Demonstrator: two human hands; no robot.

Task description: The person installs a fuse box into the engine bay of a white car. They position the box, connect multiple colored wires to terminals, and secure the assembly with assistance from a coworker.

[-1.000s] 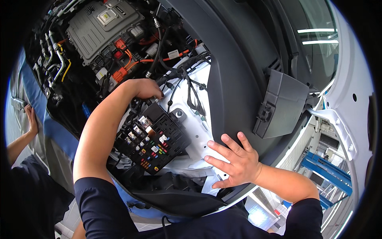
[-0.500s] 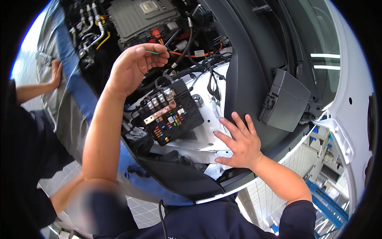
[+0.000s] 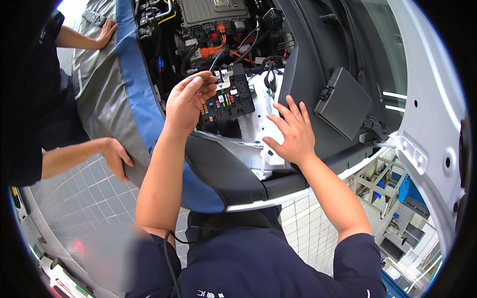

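My left hand is closed in a pinch over the left edge of a black fuse box with several coloured fuses. A thin greenish, wire-like piece shows between its thumb and fingers; most of it is hidden. My right hand is open, fingers spread, at the white metal panel to the right of the fuse box. Whether its fingertips touch the panel, I cannot tell. A dark cable curves up and away from near my left hand.
A black lid lies on the dark cowl at right. Orange cables and a grey metal cover fill the far engine bay. At left, another person's hands rest on a grey and blue protective cover.
The view has shifted. My left hand has come down closer to the fuse box, still pinching the thin piece. My right hand stays spread. The other person's nearer hand now shows on the cover.
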